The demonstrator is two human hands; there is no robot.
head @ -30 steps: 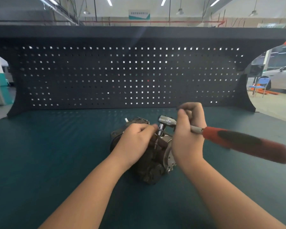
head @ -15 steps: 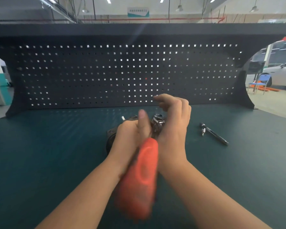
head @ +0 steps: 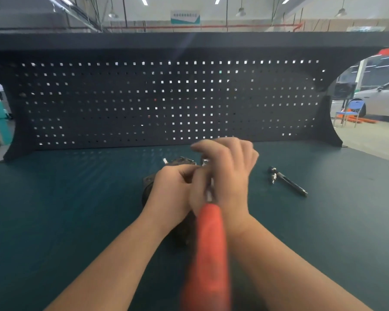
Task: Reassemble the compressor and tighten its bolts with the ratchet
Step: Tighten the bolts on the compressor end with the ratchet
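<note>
The dark compressor [head: 151,182] lies on the green bench mat, mostly hidden under both hands. My left hand [head: 171,191] grips its top from the left. My right hand [head: 229,173] is curled round the metal shank of the ratchet near its head, above the compressor. The ratchet's red handle [head: 208,254] points straight back at me, blurred by motion. A small bolt end [head: 165,161] sticks up at the compressor's far left corner. The ratchet's socket and the bolt under it are hidden by my fingers.
A black extension bar with a silver socket end [head: 286,181] lies on the mat right of my hands. The dark pegboard panel [head: 166,102] closes off the back of the bench. A car and a blue chair [head: 350,111] stand beyond at far right.
The ratchet handle swung from pointing right, one second ago, round toward me. Since half a second ago it has shifted slightly right. My left hand stays on the compressor.
</note>
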